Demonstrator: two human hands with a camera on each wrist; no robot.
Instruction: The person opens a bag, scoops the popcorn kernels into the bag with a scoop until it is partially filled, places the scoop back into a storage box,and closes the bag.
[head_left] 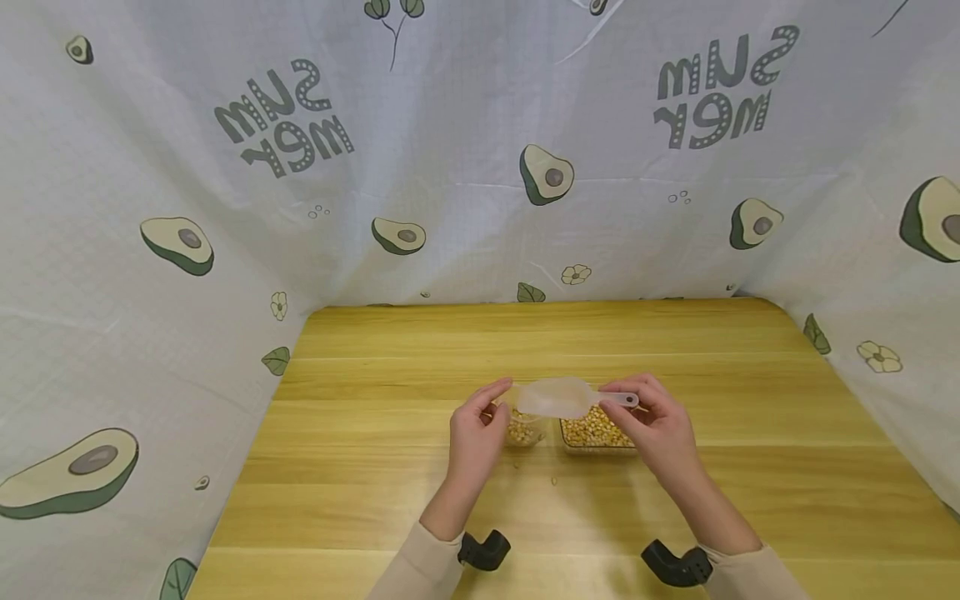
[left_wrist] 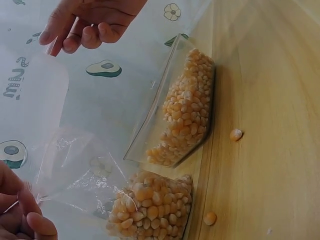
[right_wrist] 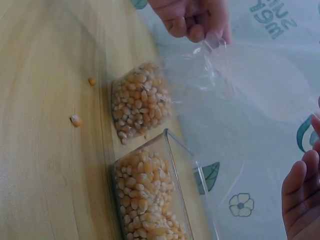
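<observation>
My left hand (head_left: 477, 427) pinches the gathered top edge of a clear plastic bag (left_wrist: 82, 172), whose bottom is filled with corn kernels and sits on the table. Between finger and thumb, my right hand (head_left: 662, 421) holds the handle of a translucent white scoop (head_left: 553, 398). The scoop's front end is right at the bag's mouth, and no kernels show in it. To the bag's right stands a clear rectangular container (right_wrist: 169, 142), partly under the scoop in the head view. Corn kernels (head_left: 596, 429) fill much of it.
A few loose corn kernels (left_wrist: 236, 134) lie on the wooden table (head_left: 360, 467) in front of the bag and container. A white curtain (head_left: 465, 150) printed with avocados hangs behind and at both sides. Black wrist mounts (head_left: 486, 551) stick out from both sleeves.
</observation>
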